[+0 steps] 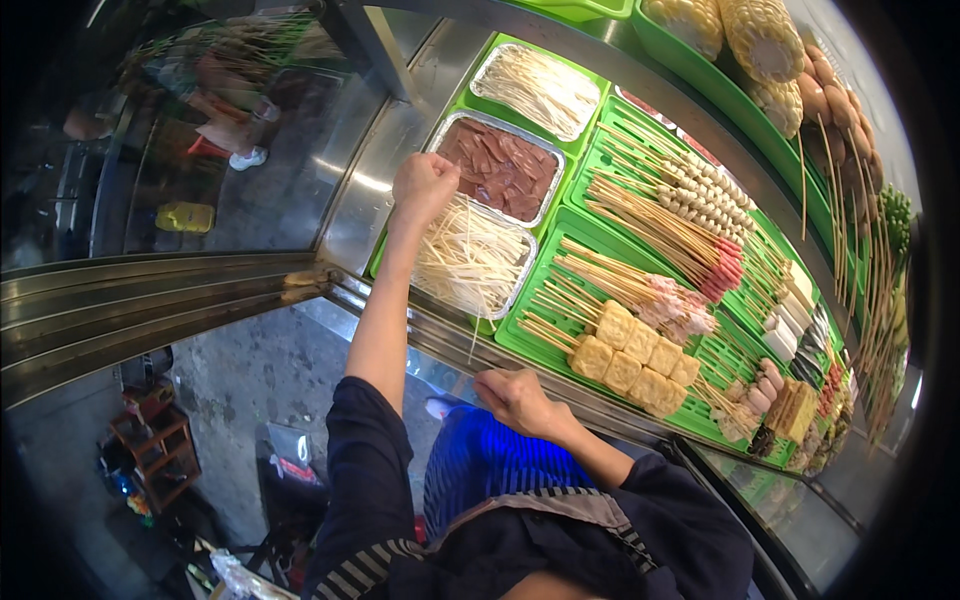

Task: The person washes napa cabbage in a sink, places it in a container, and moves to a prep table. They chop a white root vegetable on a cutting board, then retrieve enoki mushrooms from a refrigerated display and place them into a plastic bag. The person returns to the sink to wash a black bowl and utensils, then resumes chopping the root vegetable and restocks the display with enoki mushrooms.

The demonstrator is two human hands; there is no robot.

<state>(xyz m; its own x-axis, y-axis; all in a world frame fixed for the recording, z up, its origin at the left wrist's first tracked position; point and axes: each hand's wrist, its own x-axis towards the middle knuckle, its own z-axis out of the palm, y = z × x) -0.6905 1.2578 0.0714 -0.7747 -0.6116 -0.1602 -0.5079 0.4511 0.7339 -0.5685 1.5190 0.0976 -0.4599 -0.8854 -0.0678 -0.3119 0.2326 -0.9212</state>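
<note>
My left hand (426, 186) is over the left rim of a foil tray holding dark reddish-brown slices (502, 165). Its thumb and fingers are pinched together, and whether something small is between them is hidden. Just below that hand, pale shredded strips (469, 259) fill another foil tray, one strand trailing over its front edge. My right hand (521, 401) hovers by the counter's front edge (442, 330), fingers curled in, with nothing visible in them. Skewered fried tofu blocks (630, 356) lie to its right. Farther back, a third foil tray contains thin pale enoki-like strands (536, 90).
Green slotted trays (551, 300) carry several bundles of skewers, including pink-tipped ones (724, 270). A raised shelf (787, 165) at the back right holds corn (761, 37). Glass (225, 187) stands at the left, with a metal rail (165, 300) in front. A brown rack (157, 454) sits on the floor.
</note>
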